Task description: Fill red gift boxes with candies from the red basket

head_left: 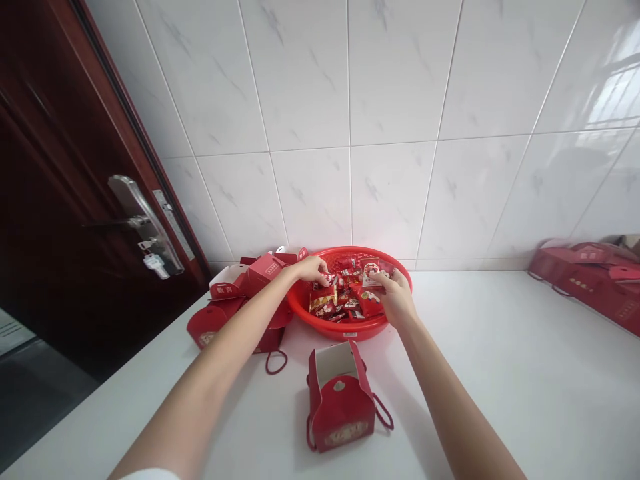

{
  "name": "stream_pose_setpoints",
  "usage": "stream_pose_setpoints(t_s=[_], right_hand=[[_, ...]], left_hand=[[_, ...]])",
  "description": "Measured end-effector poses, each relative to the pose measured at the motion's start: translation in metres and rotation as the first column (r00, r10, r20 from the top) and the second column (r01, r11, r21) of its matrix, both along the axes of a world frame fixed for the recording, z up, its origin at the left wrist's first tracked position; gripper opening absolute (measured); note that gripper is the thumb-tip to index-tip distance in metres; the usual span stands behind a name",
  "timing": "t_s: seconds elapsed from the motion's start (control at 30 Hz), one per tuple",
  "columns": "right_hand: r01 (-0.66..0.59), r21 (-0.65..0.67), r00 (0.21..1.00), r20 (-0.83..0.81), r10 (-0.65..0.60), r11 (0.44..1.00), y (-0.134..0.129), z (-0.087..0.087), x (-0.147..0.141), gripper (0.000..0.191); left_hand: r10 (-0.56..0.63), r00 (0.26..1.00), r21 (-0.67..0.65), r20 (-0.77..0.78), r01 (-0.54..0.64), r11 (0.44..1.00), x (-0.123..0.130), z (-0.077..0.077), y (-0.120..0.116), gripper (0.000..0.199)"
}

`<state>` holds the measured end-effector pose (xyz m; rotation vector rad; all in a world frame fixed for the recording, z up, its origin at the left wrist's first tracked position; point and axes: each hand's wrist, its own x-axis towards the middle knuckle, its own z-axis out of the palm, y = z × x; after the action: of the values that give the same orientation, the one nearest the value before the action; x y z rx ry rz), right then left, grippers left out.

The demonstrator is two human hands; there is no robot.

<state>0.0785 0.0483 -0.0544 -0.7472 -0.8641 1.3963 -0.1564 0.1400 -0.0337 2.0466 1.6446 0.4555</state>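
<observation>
A round red plastic basket [350,331] stands against the wall, holding several wrapped candies [343,300], mostly red with some gold. Over its left side, my left hand [311,268] is closed on a small red-and-white wrapped candy [329,278]. At the right side of the basket, my right hand [397,297] grips a red-and-white candy packet [371,273] between thumb and fingers. In front of the basket, between my forearms, a small dark red gift box [345,410] stands with its top open and rope handles hanging at its sides.
More red gift boxes [240,293] are piled left of the basket, one rope handle lying on the white table [480,347]. At the far right lie further red boxes [590,280]. White tiles [310,193] line the wall behind; a dark wooden door [60,153] is at left.
</observation>
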Motion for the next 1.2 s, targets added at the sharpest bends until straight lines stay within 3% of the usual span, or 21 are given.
stream_pose_setpoints(t_s=[0.2,0.33,0.47,0.73,0.87,0.97,1.07,1.2], right_hand=[[-0.013,0.044,0.999,0.041,0.012,0.999,0.002,-0.003,0.002,0.032],[-0.001,0.047,1.000,0.030,0.000,0.999,0.002,-0.003,0.002,0.032],[0.004,0.040,0.999,0.036,-0.006,0.999,0.002,-0.003,0.001,0.030],[-0.004,0.039,0.999,0.040,0.003,0.999,0.001,-0.002,0.001,0.031],[-0.017,0.045,0.999,0.034,0.015,0.999,0.000,0.000,0.001,0.031],[-0.020,0.060,0.999,0.034,0.018,0.998,-0.001,0.001,0.001,0.032],[-0.044,0.061,0.999,0.017,0.043,0.997,-0.002,0.001,0.001,0.035],[-0.039,0.084,0.999,-0.024,0.041,0.996,-0.001,-0.001,0.001,0.035]], left_hand=[[-0.072,0.977,0.082,0.202,0.056,0.995,-0.001,0.007,-0.032,0.039],[-0.063,0.993,-0.066,0.104,0.070,0.995,-0.005,0.010,-0.040,0.019],[-0.113,0.992,-0.140,0.059,0.120,0.983,-0.002,0.012,-0.036,0.006],[-0.128,0.983,-0.010,0.129,0.131,0.991,0.047,-0.018,-0.009,0.018],[-0.139,0.969,0.045,0.203,0.133,0.990,0.049,-0.017,-0.012,0.024],[-0.174,0.928,0.119,0.328,0.143,0.983,0.048,-0.007,-0.023,0.035],[-0.258,0.828,0.203,0.498,0.178,0.963,0.058,0.003,-0.036,0.042],[-0.250,0.746,0.254,0.617,0.112,0.961,0.079,0.013,-0.048,0.042]])
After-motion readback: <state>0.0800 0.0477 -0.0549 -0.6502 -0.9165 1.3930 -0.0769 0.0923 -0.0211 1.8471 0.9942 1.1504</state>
